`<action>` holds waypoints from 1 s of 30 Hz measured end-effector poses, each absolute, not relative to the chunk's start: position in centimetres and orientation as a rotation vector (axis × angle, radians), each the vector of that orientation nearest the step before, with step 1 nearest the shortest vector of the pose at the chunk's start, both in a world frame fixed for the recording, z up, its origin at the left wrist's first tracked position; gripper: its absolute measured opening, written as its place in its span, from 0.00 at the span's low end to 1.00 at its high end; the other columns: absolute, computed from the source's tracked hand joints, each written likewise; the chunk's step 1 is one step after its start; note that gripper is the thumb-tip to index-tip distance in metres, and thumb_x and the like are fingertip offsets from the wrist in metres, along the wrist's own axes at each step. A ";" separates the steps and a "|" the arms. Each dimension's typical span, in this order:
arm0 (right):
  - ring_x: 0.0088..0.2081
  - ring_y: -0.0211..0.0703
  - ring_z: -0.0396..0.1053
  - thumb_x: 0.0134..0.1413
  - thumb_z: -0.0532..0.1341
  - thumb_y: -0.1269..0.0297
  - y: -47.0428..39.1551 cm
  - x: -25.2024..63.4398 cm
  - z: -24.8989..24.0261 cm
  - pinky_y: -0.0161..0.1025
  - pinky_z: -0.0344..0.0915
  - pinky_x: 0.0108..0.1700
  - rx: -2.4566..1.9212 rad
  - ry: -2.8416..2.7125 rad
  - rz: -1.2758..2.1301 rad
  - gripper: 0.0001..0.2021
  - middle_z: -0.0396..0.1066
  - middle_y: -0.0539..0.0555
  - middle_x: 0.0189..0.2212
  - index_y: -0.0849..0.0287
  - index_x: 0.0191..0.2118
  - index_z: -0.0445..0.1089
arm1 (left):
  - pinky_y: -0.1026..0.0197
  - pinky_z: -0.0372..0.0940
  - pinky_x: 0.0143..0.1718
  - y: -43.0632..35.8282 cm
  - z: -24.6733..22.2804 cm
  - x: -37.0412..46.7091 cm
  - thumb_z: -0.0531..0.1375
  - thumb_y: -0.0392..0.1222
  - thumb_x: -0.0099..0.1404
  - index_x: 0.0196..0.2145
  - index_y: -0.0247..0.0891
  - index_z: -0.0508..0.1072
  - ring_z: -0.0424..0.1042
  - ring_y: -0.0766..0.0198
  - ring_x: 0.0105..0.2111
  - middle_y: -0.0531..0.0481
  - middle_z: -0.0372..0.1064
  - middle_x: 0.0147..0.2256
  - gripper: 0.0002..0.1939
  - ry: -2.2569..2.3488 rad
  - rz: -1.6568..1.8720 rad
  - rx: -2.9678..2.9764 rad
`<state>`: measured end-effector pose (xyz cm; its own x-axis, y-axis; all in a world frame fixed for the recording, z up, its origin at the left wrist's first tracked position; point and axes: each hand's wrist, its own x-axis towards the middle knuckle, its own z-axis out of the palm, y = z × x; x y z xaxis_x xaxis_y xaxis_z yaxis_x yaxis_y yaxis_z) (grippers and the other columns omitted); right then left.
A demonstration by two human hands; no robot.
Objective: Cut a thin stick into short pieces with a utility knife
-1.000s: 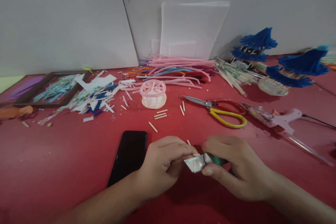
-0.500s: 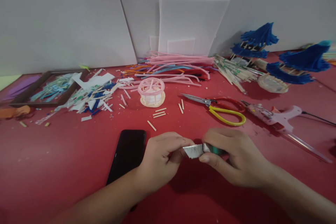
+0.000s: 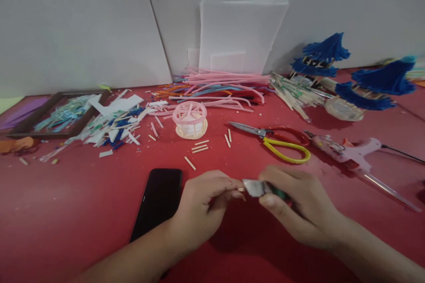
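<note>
My right hand (image 3: 299, 205) is closed around the green handle of a utility knife (image 3: 254, 188), its wide blade pointing left. Between the thumb and fingers of my left hand (image 3: 207, 208) is pinched a small wooden stick (image 3: 241, 189); only its pale tip shows, close to the blade. Beyond my hands, several short cut sticks (image 3: 200, 147) lie on the red table (image 3: 99, 212). Behind them stands a small round model (image 3: 190, 119) with a pink spoked ring on top and a pale base.
A black phone (image 3: 157, 201) lies by my left forearm. Scissors (image 3: 279, 139) and a pink glue gun (image 3: 355, 152) are at the right. Farther back are pink strips (image 3: 226, 78), blue-roofed models (image 3: 381, 82), scraps (image 3: 116, 119) and a dark frame (image 3: 63, 135).
The knife has shifted slightly right, away from my left fingertips, and the pale stick tip now shows there. The whole view has tilted a little.
</note>
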<state>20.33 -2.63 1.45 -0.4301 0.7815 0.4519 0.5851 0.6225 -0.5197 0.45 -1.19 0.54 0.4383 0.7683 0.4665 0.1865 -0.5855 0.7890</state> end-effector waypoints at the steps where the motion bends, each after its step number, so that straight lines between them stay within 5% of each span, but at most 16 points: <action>1: 0.19 0.33 0.53 0.65 0.49 0.58 -2.8 19.9 1.4 0.33 0.48 0.21 -1.052 -2.190 0.397 0.17 0.56 0.45 0.18 0.56 0.24 0.55 | 0.71 0.68 0.31 -1.2 0.5 0.5 0.55 0.26 0.64 0.30 0.33 0.76 0.73 0.68 0.27 0.47 0.76 0.27 0.11 0.788 1.087 2.037; 30: 0.20 0.35 0.53 0.66 0.48 0.56 -3.4 19.3 1.1 0.35 0.47 0.23 -1.082 -2.313 0.388 0.16 0.58 0.46 0.20 0.56 0.27 0.54 | 0.68 0.67 0.28 -1.3 0.3 0.4 0.56 0.25 0.59 0.31 0.34 0.75 0.73 0.66 0.27 0.47 0.75 0.28 0.10 0.756 1.029 2.028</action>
<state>19.28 -3.41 1.09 -0.5238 0.7726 0.3587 0.6134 0.6343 -0.4705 0.38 -1.28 0.25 0.5071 0.7547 0.4163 0.1722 -0.5620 0.8090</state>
